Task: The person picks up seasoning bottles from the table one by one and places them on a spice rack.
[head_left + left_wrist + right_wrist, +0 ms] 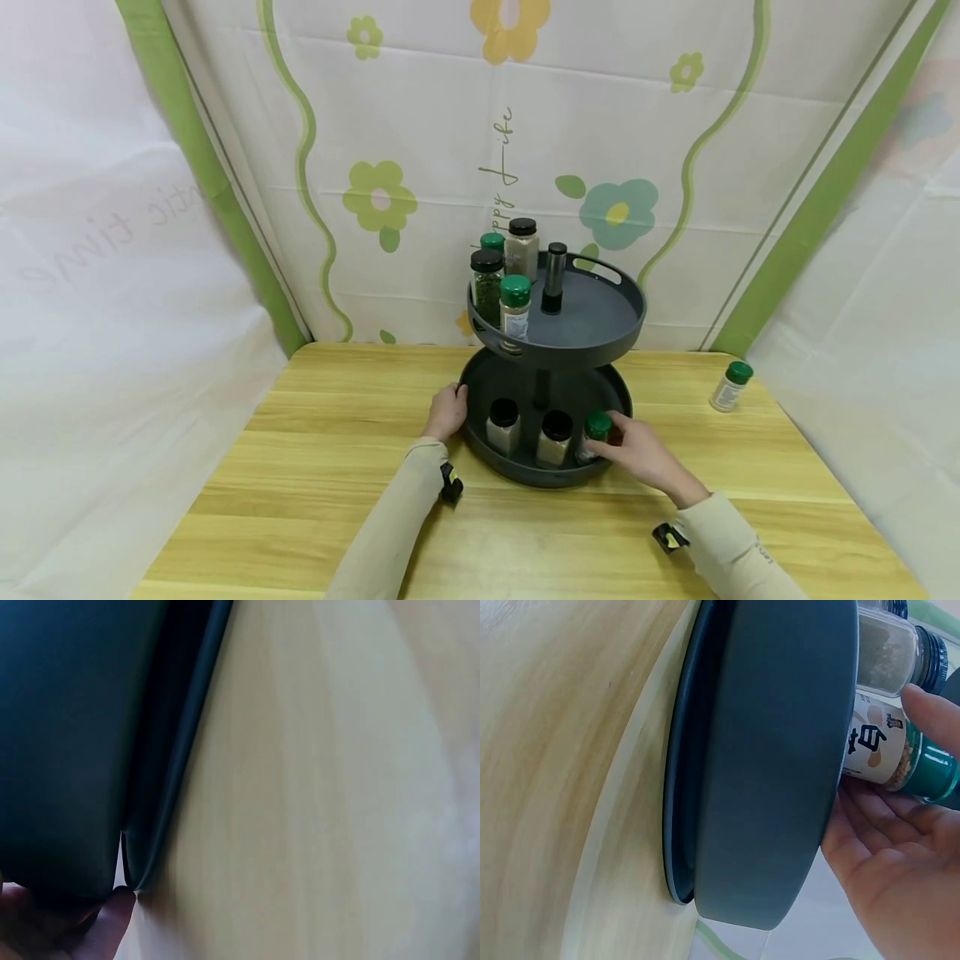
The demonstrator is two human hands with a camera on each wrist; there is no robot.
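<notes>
A dark two-tier turntable rack (546, 477) stands on the wooden table. At the left side of its lower tier, my left hand (447, 411) grips the rim; in the left wrist view a thumb (112, 919) lies against the lower edge. My right hand (641, 452) reaches over the front right rim, its thumb and fingers around a green-capped spice jar (597, 427). This jar's white label (870, 742) faces the right wrist camera, its foot hidden behind the tier wall. Beside it stand two black-capped jars (555, 446) (504, 433).
On the upper tier (592, 321), several spice jars with green or black caps (515, 304) cluster at the left, by a central post (553, 283). Another green-capped jar (729, 389) stands on the table (337, 500) at the far right. A printed curtain (450, 125) hangs behind.
</notes>
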